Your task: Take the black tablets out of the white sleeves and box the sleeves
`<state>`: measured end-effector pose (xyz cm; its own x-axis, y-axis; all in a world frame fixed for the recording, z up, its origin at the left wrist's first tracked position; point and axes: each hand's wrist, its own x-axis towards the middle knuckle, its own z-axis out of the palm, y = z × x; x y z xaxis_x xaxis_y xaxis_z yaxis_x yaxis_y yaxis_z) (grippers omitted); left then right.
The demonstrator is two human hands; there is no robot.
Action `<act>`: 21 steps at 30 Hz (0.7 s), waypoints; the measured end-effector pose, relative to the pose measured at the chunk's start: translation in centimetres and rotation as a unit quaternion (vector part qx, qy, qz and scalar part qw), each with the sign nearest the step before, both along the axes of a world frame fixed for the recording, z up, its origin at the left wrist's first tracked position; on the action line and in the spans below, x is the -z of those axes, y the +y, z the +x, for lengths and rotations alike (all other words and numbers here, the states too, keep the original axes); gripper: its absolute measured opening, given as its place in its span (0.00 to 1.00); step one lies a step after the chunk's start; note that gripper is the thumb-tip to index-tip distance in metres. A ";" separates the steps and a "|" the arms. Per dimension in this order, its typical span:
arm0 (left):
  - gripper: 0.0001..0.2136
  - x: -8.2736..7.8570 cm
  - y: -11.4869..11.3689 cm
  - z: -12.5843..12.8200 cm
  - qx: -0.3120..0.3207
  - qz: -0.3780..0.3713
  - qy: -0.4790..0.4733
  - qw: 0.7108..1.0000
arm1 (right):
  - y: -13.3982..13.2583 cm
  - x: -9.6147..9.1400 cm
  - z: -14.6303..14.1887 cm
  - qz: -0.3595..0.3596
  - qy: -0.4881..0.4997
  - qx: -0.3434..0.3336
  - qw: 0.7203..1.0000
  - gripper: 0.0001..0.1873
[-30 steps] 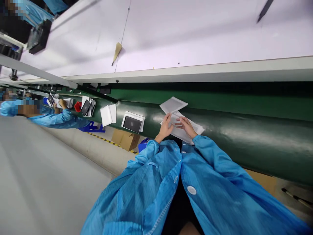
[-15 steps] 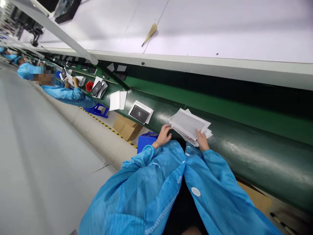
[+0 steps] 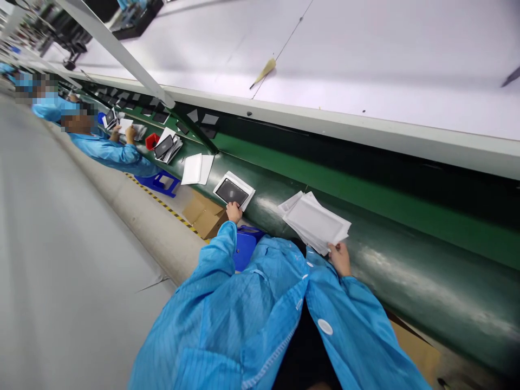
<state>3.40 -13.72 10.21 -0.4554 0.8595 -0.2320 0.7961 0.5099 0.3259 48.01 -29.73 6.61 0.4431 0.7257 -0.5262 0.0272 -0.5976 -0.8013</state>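
On the green bench surface, a dark-screened tablet [image 3: 231,193] lies on white sheets [image 3: 245,184]. My left hand [image 3: 234,212] is at its near edge, with the fingers bent over the rim and pressed together. In front of my body is a fanned stack of white translucent sleeves [image 3: 317,218]. The near right corner of this stack is pinched between the thumb and fingers of my right hand [image 3: 340,258]. The undersides of both grips are hidden.
White sheets [image 3: 196,169] and a pile with another dark panel [image 3: 164,147] lie farther left, beside a red bin [image 3: 151,141]. A co-worker in blue [image 3: 105,153] handles sheets there. A white shelf [image 3: 365,124] overhangs the green bench [image 3: 406,271].
My left hand has moved left from the sleeve stack to the tablet's near edge. My right hand stays at the stack's corner, and the sleeves have fanned slightly. The view has shifted a little.
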 end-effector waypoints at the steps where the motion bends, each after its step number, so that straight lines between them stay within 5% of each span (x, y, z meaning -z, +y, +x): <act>1: 0.07 0.0 0.2 0.0 -0.006 0.006 -0.006 1.000 | -0.2 -0.1 0.1 0.000 -0.016 0.017 1.000 0.23; 7: 0.10 -0.4 -0.1 1.0 -0.047 0.110 -0.040 0.992 | -0.2 -1.1 0.3 0.019 -0.069 0.121 0.990 0.23; 14: 0.04 -2.6 -0.7 4.1 -0.052 0.280 -0.098 0.953 | 4.5 -4.2 -3.2 0.056 0.118 -0.056 0.990 0.29; 18: 0.07 -3.9 -2.8 9.1 0.076 0.352 -0.207 0.909 | 6.8 -7.1 -6.5 0.088 0.257 -0.187 0.944 0.32; 21: 0.12 -4.4 -6.1 14.3 0.215 0.311 -0.307 0.873 | 7.4 -8.6 -8.6 0.106 0.358 -0.161 0.914 0.35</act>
